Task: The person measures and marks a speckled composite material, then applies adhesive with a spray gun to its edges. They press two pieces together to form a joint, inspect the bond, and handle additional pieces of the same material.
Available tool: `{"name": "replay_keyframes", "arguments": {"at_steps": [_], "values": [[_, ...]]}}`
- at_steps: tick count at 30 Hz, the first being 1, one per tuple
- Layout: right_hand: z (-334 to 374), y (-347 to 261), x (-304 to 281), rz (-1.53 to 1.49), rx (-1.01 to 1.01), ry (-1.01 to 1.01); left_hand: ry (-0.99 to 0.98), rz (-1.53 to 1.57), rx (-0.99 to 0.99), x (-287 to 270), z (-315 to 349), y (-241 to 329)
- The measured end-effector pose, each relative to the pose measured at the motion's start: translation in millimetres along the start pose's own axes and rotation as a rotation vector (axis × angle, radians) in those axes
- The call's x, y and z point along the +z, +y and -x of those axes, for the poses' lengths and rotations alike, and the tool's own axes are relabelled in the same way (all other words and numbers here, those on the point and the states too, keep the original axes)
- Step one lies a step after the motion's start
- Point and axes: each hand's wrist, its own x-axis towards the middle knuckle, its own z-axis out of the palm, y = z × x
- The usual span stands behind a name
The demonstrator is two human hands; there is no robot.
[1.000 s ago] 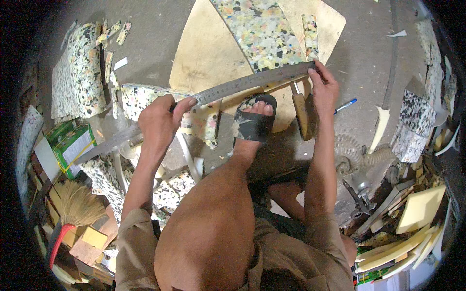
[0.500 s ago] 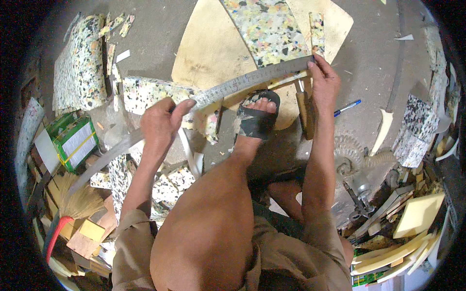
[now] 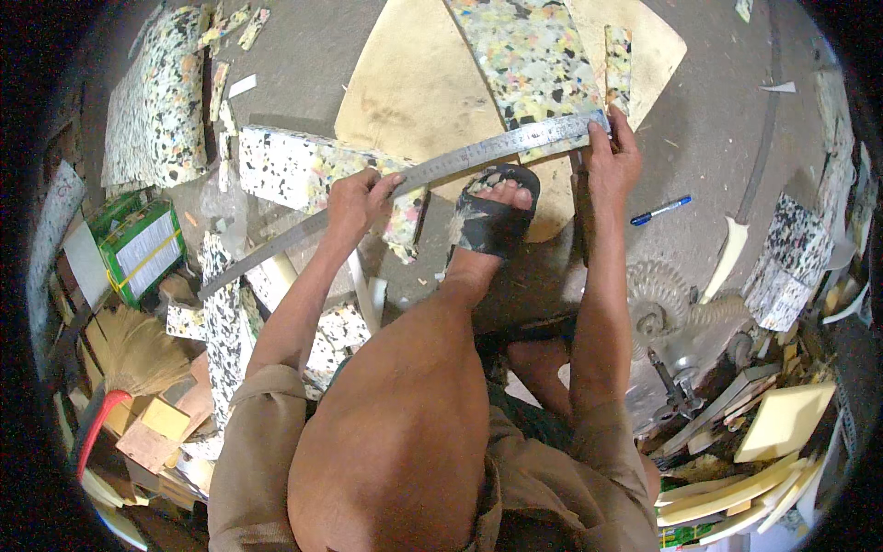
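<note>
A long metal ruler slants across in front of me. My left hand is closed round its middle, thumb along the top, and the ruler's left part runs on past my wrist. At the far right end my right hand pinches the ruler between thumb and fingers. That end crosses the near edge of a speckled foam sheet, which lies on a larger cream sheet. My sandalled foot stands just below the ruler on the cream sheet's near side.
A blue pen lies right of my right forearm. More speckled foam lies at the far left, near a green box and a straw broom. A coiled hose and yellow foam offcuts are at the right.
My left hand has slid right and slightly up along the ruler. The ruler looks straighter and now overlaps the speckled sheet's near edge. My right hand stays at its right end.
</note>
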Motion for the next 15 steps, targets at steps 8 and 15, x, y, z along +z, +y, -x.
{"name": "replay_keyframes", "arguments": {"at_steps": [8, 15], "values": [[0.3, -2.1, -5.4, -0.024, 0.094, -0.045, -0.02, -0.166, 0.018, -0.2, -3.0, 1.6], [0.7, -5.3, -4.3, -0.014, 0.042, -0.029, 0.01, -0.185, 0.047, 5.7, -5.6, -5.5]]}}
